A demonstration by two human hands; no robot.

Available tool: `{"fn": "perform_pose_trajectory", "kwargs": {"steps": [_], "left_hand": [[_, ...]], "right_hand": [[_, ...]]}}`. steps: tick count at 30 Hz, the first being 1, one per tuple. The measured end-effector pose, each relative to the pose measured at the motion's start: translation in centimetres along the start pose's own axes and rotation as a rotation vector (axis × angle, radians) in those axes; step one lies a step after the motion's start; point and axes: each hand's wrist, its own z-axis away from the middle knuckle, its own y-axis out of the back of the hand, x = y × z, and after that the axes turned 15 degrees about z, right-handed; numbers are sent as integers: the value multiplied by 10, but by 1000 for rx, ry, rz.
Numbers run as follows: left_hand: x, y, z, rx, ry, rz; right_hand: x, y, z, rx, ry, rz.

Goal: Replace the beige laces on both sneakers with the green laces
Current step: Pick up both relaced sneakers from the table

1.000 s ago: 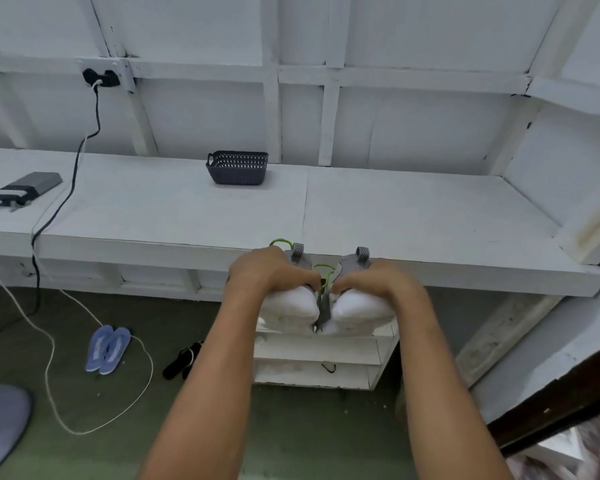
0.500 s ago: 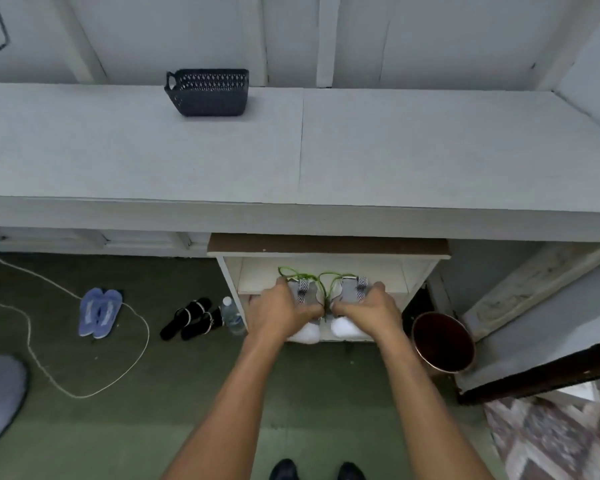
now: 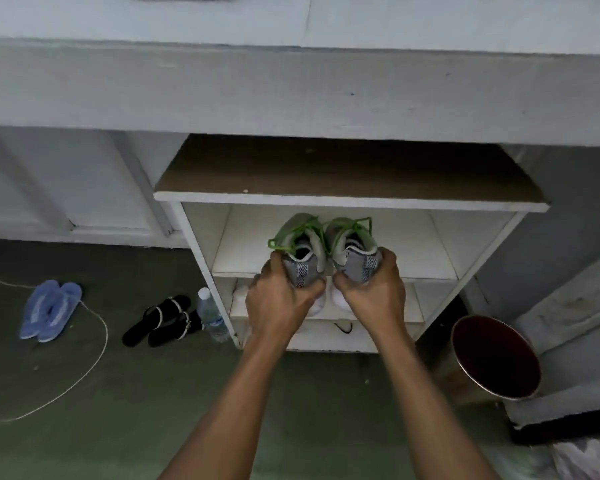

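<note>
The left grip (image 3: 280,299) curls round the heel of the left sneaker (image 3: 301,270); the right grip (image 3: 372,293) clasps the right sneaker (image 3: 360,265); both, touching, wearing green laces (image 3: 293,233), are at the front edge of the upper shelf (image 3: 413,252).

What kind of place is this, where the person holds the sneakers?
Probably a home storage or entry corner: a white shoe shelf stands under a painted counter, and blue flip-flops and black sandals lie on the green floor.
</note>
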Motion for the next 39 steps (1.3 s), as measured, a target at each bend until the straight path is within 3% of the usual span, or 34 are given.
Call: {"fn": "perform_pose_trajectory", "kwargs": {"steps": [9, 17, 33, 39], "left_hand": [[-59, -78, -45, 169, -216, 136], [-72, -112, -78, 184, -234, 220], [-78, -135, -101, 222, -256, 393], [-83, -136, -96, 138, -205, 492]], "right_hand": [[46, -72, -58, 210, 174, -135], [68, -97, -98, 267, 268, -188], [68, -110, -127, 290, 267, -203], [67, -112, -120, 293, 191, -313]]}}
